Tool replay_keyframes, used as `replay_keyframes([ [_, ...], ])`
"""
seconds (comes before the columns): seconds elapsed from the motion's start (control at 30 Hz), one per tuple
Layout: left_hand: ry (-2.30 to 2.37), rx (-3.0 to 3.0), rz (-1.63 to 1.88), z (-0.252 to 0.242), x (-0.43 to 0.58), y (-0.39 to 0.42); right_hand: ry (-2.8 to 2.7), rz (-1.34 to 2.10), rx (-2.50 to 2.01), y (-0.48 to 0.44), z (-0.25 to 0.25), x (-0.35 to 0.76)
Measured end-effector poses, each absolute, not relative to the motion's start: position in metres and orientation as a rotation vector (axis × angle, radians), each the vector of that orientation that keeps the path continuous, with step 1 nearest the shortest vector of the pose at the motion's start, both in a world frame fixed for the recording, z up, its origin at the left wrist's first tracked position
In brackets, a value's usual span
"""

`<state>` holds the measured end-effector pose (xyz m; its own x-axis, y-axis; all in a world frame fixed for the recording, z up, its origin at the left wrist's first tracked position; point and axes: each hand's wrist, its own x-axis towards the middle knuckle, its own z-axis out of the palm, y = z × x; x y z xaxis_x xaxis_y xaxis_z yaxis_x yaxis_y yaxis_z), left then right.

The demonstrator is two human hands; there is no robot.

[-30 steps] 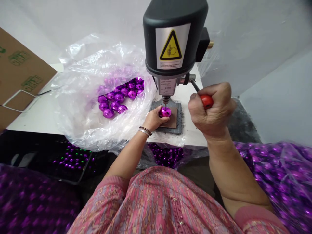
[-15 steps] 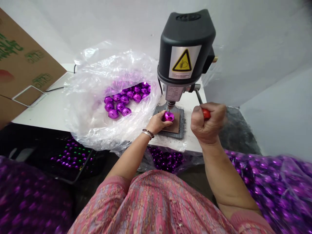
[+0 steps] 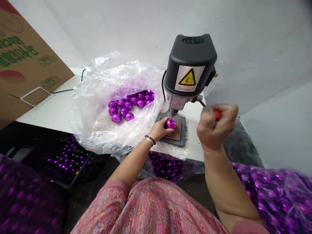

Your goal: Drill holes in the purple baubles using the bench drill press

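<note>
A shiny purple faceted ball (image 3: 171,123) sits beneath the drill press (image 3: 191,61), pinched between the left hand's (image 3: 159,130) thumb and fingers, above a brown board (image 3: 177,131) on the grey base plate (image 3: 183,136). The right hand (image 3: 216,126) is wrapped around the lever's red knob (image 3: 217,114). Dark specks dot the white bench (image 3: 34,115) around the plate. Leftward, clear plastic sheeting (image 3: 90,133) surrounds more purple balls (image 3: 128,104); farther left leans a printed cardboard carton (image 3: 29,61). Behind rises a pale wall (image 3: 126,29).
</note>
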<state>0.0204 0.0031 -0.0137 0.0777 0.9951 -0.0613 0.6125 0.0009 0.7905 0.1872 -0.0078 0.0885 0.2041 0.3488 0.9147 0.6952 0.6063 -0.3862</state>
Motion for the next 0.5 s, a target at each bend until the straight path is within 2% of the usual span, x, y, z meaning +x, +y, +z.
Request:
replay_keyframes([
  [0.17,1.511,1.841,0.816,-0.022,0.018,-0.016,-1.423,-0.001,-1.181,0.008,0.144,0.192],
  [0.33,1.256,2.084,0.883,-0.013,-0.014,-0.045,-1.412,-0.016,-1.247,0.012,0.144,0.194],
  [0.4,1.385,2.025,1.009,0.001,-0.039,-0.044,-1.402,-0.027,-1.260,0.012,0.139,0.194],
  [0.5,1.936,1.745,1.172,0.022,-0.085,-0.024,-1.393,-0.034,-1.246,0.012,0.135,0.193],
])
